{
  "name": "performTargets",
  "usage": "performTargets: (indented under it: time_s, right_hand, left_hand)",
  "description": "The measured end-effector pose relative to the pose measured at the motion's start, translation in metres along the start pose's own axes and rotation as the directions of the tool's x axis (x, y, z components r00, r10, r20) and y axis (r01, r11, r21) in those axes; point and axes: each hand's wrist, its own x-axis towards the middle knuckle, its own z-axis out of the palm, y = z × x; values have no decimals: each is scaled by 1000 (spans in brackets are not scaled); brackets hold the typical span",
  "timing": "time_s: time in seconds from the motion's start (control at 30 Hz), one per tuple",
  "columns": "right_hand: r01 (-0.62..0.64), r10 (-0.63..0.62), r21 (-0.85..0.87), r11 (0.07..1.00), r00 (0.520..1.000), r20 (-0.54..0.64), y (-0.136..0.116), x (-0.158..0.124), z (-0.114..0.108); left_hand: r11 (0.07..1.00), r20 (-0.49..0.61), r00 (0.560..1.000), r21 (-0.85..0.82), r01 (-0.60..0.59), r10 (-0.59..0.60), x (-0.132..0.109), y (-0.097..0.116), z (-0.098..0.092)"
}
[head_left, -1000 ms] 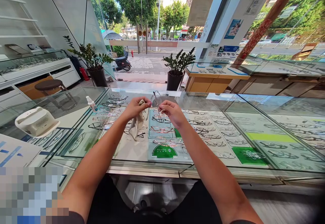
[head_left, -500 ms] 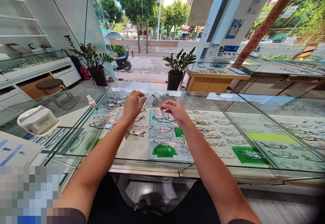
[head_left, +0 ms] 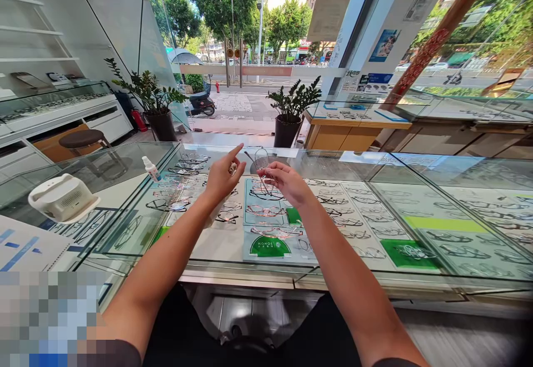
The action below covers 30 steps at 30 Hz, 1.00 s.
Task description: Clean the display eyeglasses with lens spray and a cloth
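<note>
Over the glass display counter (head_left: 270, 271), my right hand (head_left: 287, 181) pinches a pair of thin-rimmed eyeglasses (head_left: 262, 149), tilted, with one dark temple arm pointing toward my left hand. My left hand (head_left: 222, 177) is just left of the glasses and apart from them, its index finger stretched out and the other fingers curled. A pale cloth (head_left: 214, 215) hangs below this hand, and a small patterned bit shows between its fingers. Rows of eyeglasses (head_left: 266, 210) lie under the glass beneath both hands.
A small white spray bottle (head_left: 151, 168) and a white rounded device (head_left: 63, 197) stand on the counter to the left. A paper sheet (head_left: 29, 247) lies nearer. Beyond the counter are potted plants (head_left: 288, 128), a stool (head_left: 83, 138) and a glass door.
My left hand has let go of the eyeglasses' end, its index finger now extended. The eyeglasses have turned in my right hand, which has shifted slightly left.
</note>
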Motion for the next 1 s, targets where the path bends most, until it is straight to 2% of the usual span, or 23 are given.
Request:
performTargets:
  time_s: [0.17,0.27,0.37,0.47,0.67,0.9,1.0]
  right_hand:
    - [-15,12,110,994,1000,29,-1,-1,1]
    - [-3,-3,155,988,999,39,-1,0,0]
    - [5,-16,192,981,998,58,-2,0,-1]
    - [6,-19,212,977,998,59,-4,-1,0]
    - [11,-23,238,971,999,48,-6,-3,0]
    - [151,-137,263,953,988,-71,-12,-5,-2]
    - [179,-159,292,940,983,-90,-13,-7,-1]
  left_hand:
    - [999,-56,998,-32,-5,3,-5,4,3]
    - [995,52,993,-1,-104,104,-8,5,6]
    - [970,205,952,39,-239,226,-10,5,9]
    - [956,265,930,73,-284,256,-11,5,11]
    - [973,246,952,93,-212,184,-10,6,10]
    - [993,208,972,22,-117,110,-8,3,12]
    - [995,241,967,-64,-72,86,-6,5,7]
